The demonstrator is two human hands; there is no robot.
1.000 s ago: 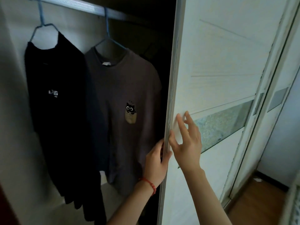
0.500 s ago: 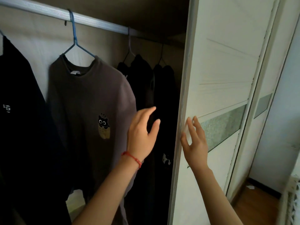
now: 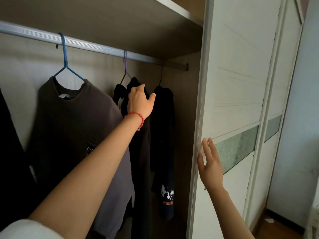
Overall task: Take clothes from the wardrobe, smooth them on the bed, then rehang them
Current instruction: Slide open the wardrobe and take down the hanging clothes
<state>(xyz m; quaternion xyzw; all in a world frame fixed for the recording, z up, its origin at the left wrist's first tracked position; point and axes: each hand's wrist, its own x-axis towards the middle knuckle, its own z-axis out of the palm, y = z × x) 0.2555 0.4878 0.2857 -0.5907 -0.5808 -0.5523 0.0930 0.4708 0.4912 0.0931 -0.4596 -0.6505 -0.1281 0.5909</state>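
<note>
Reaching — left hand (image 3: pixel 140 100) grip open at black garment (image 3: pixel 138 152).

The bare left arm stretches toward one o'clock, its left hand (image 3: pixel 140 101) raised with fingers curled and thumb spread. The right hand (image 3: pixel 209 163) points up toward twelve, fingers extended and slightly apart.
</note>
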